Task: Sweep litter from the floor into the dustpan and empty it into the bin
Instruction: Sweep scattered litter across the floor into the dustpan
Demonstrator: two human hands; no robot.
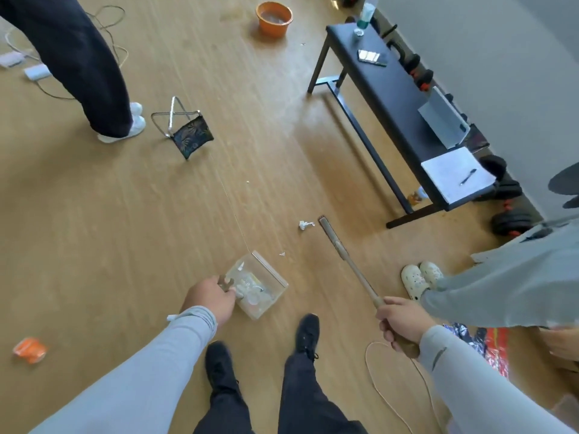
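My left hand [209, 298] grips the handle of a clear dustpan [272, 280] that rests on the wooden floor with several bits of litter inside. My right hand [401, 322] holds the broom handle [360, 274]; the narrow broom head [326, 226] touches the floor to the right of the pan. A crumpled white paper [304, 224] lies just left of the broom head, and a small white scrap [282, 254] sits near the pan's open lip. An orange bin [273, 19] stands far away at the top.
A dark bench [388, 89] with papers and a bottle runs along the right wall, dumbbells behind it. A small folding stool [185, 130] stands mid-floor. One person's legs are top left, another's white clogs [421, 278] at right. An orange wrapper [29, 349] lies left; a cord [380, 389] loops lower right.
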